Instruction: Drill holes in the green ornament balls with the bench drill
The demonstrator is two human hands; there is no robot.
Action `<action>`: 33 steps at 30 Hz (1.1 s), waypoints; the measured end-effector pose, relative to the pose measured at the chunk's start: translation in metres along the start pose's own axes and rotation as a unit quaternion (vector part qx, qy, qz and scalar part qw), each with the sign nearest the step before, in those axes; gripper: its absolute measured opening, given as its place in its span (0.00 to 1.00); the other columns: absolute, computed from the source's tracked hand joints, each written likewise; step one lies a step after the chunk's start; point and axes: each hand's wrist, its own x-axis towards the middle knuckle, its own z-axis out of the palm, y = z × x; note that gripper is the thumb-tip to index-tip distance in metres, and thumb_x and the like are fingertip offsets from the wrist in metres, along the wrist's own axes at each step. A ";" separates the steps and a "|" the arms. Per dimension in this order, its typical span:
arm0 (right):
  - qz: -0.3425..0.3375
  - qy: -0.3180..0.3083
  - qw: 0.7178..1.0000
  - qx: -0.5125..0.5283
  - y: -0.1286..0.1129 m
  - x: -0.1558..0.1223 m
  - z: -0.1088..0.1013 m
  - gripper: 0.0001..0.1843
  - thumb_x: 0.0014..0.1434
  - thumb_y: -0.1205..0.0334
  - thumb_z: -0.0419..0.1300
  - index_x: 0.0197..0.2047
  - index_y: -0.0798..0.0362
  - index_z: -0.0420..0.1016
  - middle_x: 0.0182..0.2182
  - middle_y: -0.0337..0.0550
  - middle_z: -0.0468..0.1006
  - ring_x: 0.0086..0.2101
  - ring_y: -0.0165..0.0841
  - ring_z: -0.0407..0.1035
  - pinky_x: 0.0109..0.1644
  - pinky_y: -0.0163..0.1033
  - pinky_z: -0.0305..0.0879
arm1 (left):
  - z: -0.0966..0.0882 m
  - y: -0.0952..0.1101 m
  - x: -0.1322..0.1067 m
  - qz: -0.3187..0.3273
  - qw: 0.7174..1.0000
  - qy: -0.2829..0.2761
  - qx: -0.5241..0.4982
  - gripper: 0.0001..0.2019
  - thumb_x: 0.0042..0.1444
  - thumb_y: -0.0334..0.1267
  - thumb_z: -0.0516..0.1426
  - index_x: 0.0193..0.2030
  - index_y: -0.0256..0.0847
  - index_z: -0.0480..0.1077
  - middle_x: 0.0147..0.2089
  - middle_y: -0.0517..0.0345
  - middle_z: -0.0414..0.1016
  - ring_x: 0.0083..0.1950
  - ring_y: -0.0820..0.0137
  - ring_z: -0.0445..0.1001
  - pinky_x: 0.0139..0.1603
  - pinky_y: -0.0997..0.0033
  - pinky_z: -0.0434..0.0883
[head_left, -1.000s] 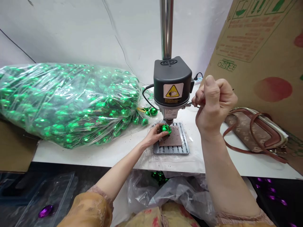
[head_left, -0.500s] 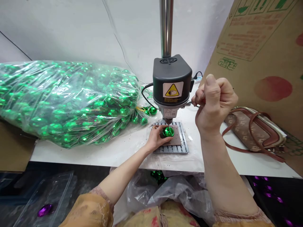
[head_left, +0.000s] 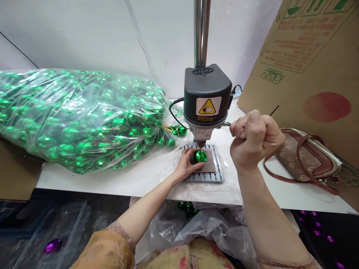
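My left hand [head_left: 187, 164] is closed round the side of a shiny green faceted ball [head_left: 201, 157], thumb in front and fingers behind. The ball rests on a flat pad [head_left: 209, 164] on the slotted metal base [head_left: 219, 175] of a small bench drill press [head_left: 207, 95]. Straight above it is the chuck [head_left: 201, 143], whose thin bit reaches the ball's top; whether it has entered I cannot tell. To the right of the motor head, my right hand [head_left: 255, 138] makes a fist round the drill press's lever [head_left: 228, 123], and a thin dark rod sticks out behind the fist.
A large clear bag of green balls [head_left: 84, 123] fills the left of the white table [head_left: 112, 183], with a few loose balls [head_left: 181, 130] by its tied neck. On the right are a handbag [head_left: 311, 157] and a cardboard box [head_left: 303, 78]. Plastic sheeting [head_left: 213, 224] hangs below the table edge.
My right fist has come down with the lever turning, and the rod behind it now shows. The chuck sits slightly lower over the ball. My left hand keeps its hold.
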 end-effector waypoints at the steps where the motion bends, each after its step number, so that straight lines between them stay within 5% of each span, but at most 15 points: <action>1: -0.007 -0.001 1.000 -0.001 0.001 -0.002 -0.001 0.27 0.65 0.56 0.61 0.20 0.52 0.51 0.16 0.30 0.51 0.18 0.21 0.51 0.22 0.36 0.48 | 0.000 0.000 0.000 0.001 1.000 -0.002 -0.001 0.27 0.51 0.40 0.73 0.57 0.44 0.75 0.57 0.49 0.77 0.67 0.52 0.69 0.69 0.52 0.67; 19: -0.111 -0.010 0.993 0.042 0.011 -0.015 -0.006 0.28 0.62 0.68 0.58 0.19 0.54 0.42 0.14 0.30 0.47 0.15 0.18 0.44 0.20 0.32 0.47 | 0.003 -0.004 -0.001 -0.001 1.000 0.001 -0.013 0.28 0.50 0.42 0.73 0.58 0.45 0.75 0.60 0.48 0.75 0.69 0.51 0.67 0.70 0.53 0.66; 33: -0.121 -0.005 0.991 0.052 0.017 -0.022 -0.011 0.29 0.61 0.67 0.59 0.19 0.55 0.43 0.13 0.30 0.48 0.16 0.18 0.43 0.21 0.33 0.48 | 0.004 -0.004 -0.002 -0.005 1.000 0.005 -0.018 0.28 0.51 0.42 0.73 0.58 0.46 0.74 0.61 0.48 0.74 0.70 0.51 0.66 0.71 0.52 0.65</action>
